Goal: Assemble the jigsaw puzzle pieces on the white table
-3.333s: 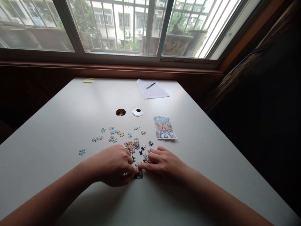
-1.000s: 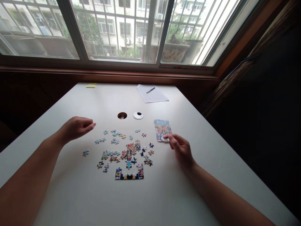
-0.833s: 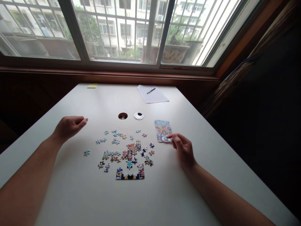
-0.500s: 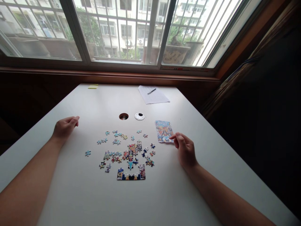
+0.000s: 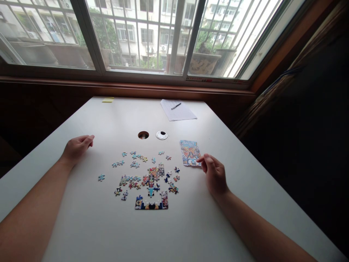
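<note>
My left hand (image 5: 76, 146) rests on the white table (image 5: 81, 218), fingers loosely curled, holding nothing, left of the scattered puzzle pieces (image 5: 133, 163). My right hand (image 5: 215, 173) pinches the near right corner of the colourful picture card (image 5: 189, 153). Near me lies a joined strip of puzzle (image 5: 151, 203) with a small assembled cluster (image 5: 155, 170) above it.
A cable hole (image 5: 143, 135) and its white cover (image 5: 161, 135) sit mid-table. A paper sheet (image 5: 178, 111) with a pen (image 5: 176, 106) lies at the far edge, a yellow sticky pad (image 5: 108, 100) at the far left. Windows span the back; a dark drop lies right.
Both hands left the joined strip near me. My left hand swung out left and settled on the table. My right hand reached to the picture card and took its corner.
</note>
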`<state>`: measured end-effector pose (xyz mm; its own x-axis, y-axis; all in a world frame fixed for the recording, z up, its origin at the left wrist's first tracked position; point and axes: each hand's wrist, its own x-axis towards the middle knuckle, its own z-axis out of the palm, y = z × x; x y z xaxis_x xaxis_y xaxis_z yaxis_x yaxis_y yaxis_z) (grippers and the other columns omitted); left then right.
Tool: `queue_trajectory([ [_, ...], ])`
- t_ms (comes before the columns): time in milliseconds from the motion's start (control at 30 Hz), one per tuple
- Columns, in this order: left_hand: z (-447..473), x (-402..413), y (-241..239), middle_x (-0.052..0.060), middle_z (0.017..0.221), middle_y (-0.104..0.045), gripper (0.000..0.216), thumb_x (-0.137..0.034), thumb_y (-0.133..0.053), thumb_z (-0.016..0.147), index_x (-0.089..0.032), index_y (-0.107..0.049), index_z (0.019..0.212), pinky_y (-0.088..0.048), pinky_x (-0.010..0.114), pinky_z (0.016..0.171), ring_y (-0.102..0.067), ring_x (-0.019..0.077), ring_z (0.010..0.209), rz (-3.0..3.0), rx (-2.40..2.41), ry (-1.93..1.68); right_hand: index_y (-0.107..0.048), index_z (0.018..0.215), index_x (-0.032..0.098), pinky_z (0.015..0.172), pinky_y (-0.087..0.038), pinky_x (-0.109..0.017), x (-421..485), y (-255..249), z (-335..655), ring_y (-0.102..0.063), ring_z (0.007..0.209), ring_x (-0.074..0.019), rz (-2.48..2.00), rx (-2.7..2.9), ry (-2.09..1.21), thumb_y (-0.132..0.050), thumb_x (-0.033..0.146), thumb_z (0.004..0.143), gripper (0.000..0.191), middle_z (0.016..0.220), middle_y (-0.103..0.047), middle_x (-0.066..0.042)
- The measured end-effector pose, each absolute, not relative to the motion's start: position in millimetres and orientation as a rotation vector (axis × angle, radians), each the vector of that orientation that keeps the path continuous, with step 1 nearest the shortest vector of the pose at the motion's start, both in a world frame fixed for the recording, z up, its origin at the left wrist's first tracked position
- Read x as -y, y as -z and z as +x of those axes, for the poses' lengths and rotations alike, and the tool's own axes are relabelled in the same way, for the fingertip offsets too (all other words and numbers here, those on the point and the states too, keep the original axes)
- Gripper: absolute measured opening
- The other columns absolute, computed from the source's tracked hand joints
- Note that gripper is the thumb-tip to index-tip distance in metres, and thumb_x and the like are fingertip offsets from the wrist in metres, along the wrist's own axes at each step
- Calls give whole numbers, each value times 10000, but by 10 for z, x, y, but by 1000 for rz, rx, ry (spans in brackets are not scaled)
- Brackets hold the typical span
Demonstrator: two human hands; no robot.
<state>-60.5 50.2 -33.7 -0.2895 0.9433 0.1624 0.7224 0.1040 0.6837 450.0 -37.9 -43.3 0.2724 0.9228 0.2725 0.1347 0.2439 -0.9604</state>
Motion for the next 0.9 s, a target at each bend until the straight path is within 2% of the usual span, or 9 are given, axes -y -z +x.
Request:
queue_trajectory([
  [900, -693, -555, 437, -51, 545, -442, 436, -552, -536, 889, -189, -553, 648, -311, 251, 563, -394, 123, 545, 1656, -2072, -1017, -675, 720, 187, 537, -282, -277, 380, 457, 4502, -358, 533, -129, -1208, 1159, -744, -543, 490, 981, 421, 537, -389, 44],
])
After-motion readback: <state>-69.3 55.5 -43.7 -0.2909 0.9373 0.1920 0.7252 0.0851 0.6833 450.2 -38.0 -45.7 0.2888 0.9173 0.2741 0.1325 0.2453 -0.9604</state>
